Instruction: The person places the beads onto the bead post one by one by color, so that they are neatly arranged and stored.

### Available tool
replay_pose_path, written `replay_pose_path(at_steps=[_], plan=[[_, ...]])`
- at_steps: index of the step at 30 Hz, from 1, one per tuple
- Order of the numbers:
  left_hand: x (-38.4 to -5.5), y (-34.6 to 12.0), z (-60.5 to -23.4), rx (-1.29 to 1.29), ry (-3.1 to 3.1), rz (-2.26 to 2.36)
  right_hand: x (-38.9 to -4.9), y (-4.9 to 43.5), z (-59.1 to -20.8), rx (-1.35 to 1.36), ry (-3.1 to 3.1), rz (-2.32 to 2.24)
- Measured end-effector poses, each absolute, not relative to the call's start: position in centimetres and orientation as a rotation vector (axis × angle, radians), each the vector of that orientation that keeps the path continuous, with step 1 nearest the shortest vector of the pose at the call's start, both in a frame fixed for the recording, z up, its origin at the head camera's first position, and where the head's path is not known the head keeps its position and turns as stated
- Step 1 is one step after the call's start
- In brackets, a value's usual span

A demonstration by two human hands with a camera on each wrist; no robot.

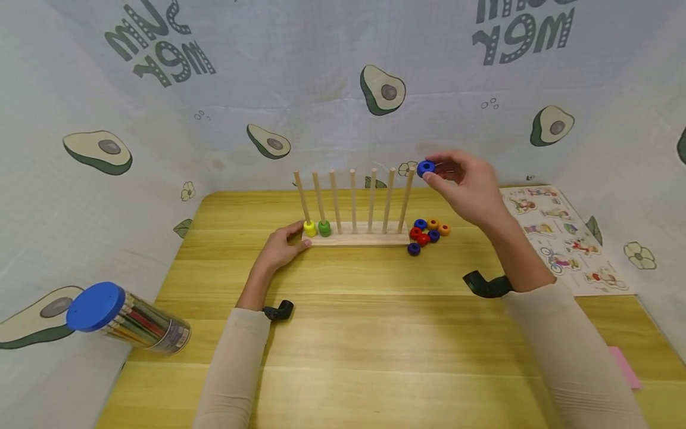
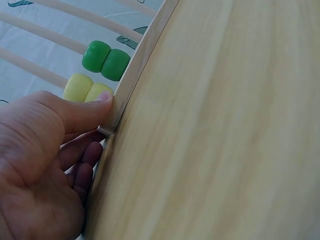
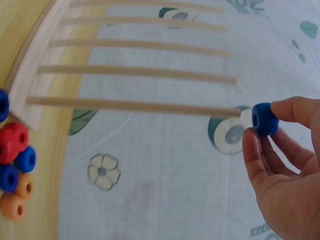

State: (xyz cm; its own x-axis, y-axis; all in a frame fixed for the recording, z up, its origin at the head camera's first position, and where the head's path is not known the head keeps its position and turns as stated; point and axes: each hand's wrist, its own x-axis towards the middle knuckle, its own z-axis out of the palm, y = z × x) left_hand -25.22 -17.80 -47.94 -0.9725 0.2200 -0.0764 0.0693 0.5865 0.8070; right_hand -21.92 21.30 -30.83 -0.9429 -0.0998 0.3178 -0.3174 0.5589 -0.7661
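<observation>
My right hand [image 1: 468, 189] has the blue bead [image 3: 267, 119] pinched between thumb and fingertips, just beside the tip of the end peg [image 1: 406, 200]. Hole and tip don't look quite lined up to me; push now and it could glance off, dropping onto the loose beads [image 1: 423, 239] below and scattering them over the table [image 1: 348, 357]. My left hand [image 1: 278, 247] grips the base [image 1: 356, 239] at one end; a slack hold could let a knock skew it.
</observation>
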Motion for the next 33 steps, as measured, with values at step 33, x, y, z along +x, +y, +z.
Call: replay_pose_path(at_steps=[33], plan=[[-25.6, -18.3, -48.2, 0.267, 2.660, 1.323, -26.8, 8.4, -29.8, 0.766, -2.671, 1.277]])
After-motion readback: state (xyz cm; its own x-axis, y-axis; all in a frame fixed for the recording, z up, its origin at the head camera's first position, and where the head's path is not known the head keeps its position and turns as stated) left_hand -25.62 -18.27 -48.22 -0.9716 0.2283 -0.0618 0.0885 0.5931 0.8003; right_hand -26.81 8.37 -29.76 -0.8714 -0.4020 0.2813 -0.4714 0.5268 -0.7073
